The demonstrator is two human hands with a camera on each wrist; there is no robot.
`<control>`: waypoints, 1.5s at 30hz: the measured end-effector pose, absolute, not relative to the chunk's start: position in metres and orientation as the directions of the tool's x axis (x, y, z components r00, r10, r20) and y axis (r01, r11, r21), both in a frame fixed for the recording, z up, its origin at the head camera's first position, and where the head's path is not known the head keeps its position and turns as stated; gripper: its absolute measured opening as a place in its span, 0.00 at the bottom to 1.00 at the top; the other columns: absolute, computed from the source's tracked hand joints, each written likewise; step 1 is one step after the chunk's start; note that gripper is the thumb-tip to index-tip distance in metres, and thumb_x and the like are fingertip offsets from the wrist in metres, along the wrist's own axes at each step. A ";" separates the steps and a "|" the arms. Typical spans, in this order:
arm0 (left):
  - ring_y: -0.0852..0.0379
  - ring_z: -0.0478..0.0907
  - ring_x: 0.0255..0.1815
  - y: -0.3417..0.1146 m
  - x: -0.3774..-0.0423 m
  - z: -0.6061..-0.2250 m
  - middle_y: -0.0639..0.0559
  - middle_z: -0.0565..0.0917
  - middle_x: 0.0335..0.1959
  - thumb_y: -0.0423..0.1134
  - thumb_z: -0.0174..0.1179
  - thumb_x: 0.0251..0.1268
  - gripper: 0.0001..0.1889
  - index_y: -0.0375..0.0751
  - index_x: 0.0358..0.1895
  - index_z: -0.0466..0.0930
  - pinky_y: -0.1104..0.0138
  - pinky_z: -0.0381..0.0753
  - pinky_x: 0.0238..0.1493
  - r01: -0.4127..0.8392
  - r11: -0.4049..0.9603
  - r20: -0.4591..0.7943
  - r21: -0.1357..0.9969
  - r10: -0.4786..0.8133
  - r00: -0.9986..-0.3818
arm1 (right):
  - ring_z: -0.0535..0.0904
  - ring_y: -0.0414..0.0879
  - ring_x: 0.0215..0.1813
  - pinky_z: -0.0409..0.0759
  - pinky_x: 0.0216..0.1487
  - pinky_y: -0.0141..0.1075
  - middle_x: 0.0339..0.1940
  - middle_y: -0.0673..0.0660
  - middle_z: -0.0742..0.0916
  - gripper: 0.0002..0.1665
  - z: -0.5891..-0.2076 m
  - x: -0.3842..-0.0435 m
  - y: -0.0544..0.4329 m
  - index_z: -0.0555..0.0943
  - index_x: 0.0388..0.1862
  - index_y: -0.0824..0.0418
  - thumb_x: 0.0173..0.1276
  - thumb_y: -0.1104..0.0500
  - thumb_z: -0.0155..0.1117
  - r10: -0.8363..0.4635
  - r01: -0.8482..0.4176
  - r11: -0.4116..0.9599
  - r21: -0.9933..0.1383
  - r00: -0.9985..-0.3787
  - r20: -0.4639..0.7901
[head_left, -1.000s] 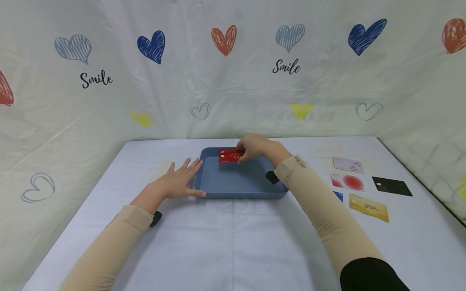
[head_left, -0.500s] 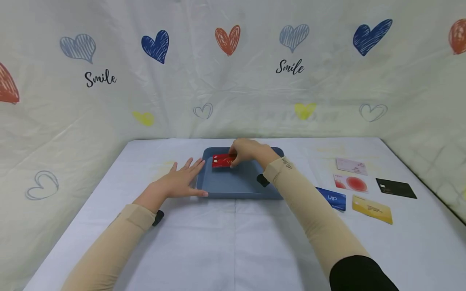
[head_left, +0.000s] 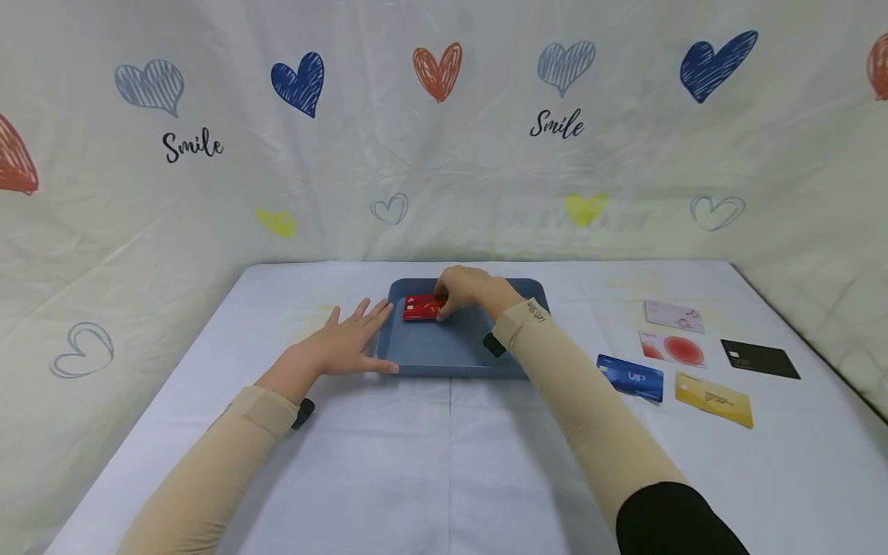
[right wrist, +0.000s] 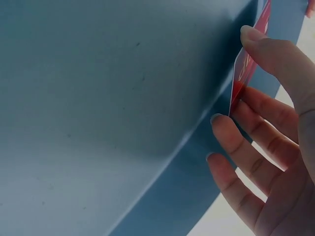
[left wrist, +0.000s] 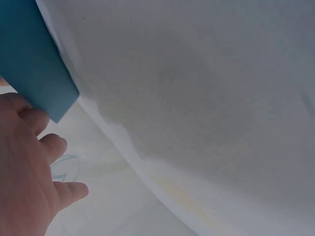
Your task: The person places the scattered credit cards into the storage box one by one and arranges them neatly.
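Note:
A red bank card (head_left: 419, 307) is pinched between the thumb and fingers of my right hand (head_left: 467, 291), low over the back left part of a blue-grey tray (head_left: 451, 351). In the right wrist view the card (right wrist: 243, 69) stands on a slant, with the thumb on its near face and fingers behind. My left hand (head_left: 340, 343) is spread along the tray's left side, fingertips at the rim and thumb by the front left corner. The left wrist view shows that hand (left wrist: 24, 162) beside the tray's corner (left wrist: 39, 64).
Several cards lie on the white table (head_left: 388, 462) to the right: a blue VIP card (head_left: 631, 378), a gold card (head_left: 714, 399), a black card (head_left: 759, 358), a white card with a red disc (head_left: 673, 348) and a pale pink one (head_left: 674, 315). A heart-printed cloth (head_left: 486, 162) hangs behind.
My right hand has moved the red card left and toward me within the tray, then nearly stopped. The blue VIP card has come out from behind the right arm. The left hand keeps its place.

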State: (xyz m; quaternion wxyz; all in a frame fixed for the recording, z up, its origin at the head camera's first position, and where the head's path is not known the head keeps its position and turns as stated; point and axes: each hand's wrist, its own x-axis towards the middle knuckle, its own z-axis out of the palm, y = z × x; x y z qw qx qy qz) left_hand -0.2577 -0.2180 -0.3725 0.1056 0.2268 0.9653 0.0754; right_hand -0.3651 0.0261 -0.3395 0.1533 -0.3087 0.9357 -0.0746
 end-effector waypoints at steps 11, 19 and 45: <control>0.39 0.34 0.84 -0.217 -0.258 -0.372 0.47 0.41 0.85 0.77 0.58 0.60 0.62 0.44 0.85 0.39 0.30 0.34 0.73 0.415 0.891 -0.178 0.184 0.446 -0.877 | 0.80 0.49 0.54 0.78 0.60 0.45 0.56 0.57 0.86 0.29 -0.343 -0.367 0.020 0.82 0.64 0.63 0.68 0.51 0.74 -0.596 -0.544 0.801 -0.249 -0.766 -0.243; 0.38 0.34 0.84 -0.215 -0.257 -0.372 0.47 0.41 0.85 0.76 0.59 0.61 0.61 0.43 0.85 0.38 0.30 0.33 0.73 0.408 0.893 -0.184 0.190 0.441 -0.878 | 0.79 0.50 0.56 0.77 0.61 0.45 0.58 0.57 0.86 0.30 -0.345 -0.365 0.017 0.81 0.65 0.63 0.68 0.51 0.74 -0.583 -0.531 0.810 -0.247 -0.774 -0.247; 0.41 0.33 0.84 -0.216 -0.259 -0.373 0.49 0.39 0.85 0.78 0.57 0.59 0.62 0.46 0.85 0.36 0.32 0.32 0.74 0.395 0.903 -0.205 0.171 0.424 -0.882 | 0.77 0.45 0.40 0.79 0.46 0.40 0.46 0.54 0.88 0.18 -0.351 -0.363 0.015 0.88 0.56 0.61 0.72 0.54 0.70 -0.587 -0.558 0.809 -0.183 -0.774 -0.235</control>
